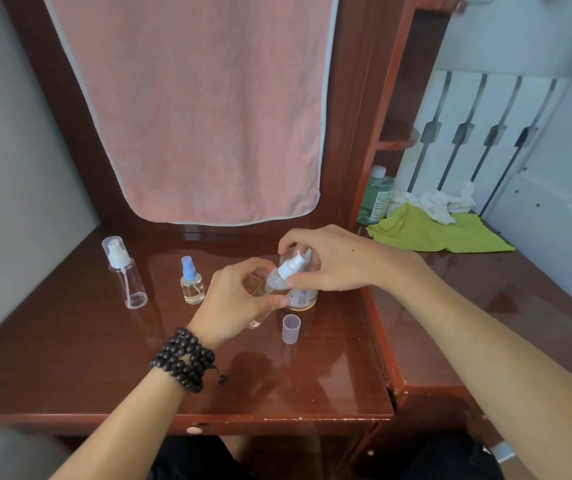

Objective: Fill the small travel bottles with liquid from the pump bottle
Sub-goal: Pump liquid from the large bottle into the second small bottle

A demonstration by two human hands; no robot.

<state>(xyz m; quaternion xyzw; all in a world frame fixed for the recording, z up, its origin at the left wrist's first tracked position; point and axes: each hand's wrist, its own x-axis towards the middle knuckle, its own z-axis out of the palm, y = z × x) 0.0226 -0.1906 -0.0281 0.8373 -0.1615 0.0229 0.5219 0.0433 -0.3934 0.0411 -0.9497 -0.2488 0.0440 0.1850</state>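
My left hand (234,301) grips a small clear travel bottle (272,284), tilted over the desk. My right hand (329,261) pinches that bottle's white pump top (293,266) between thumb and fingers. Behind my hands stands a larger labelled bottle (303,299), mostly hidden. A loose translucent cap (291,329) stands on the desk just in front. To the left stand a small bottle with a blue spray top (191,285), holding some clear liquid, and a taller, seemingly empty clear bottle (125,273) with a white pump under a clear cap.
The glossy red-brown desk (104,358) has a raised side section on the right with a green cloth (433,233), white tissue (440,200) and a green liquid bottle (376,197). A pink towel (191,109) hangs over the back panel.
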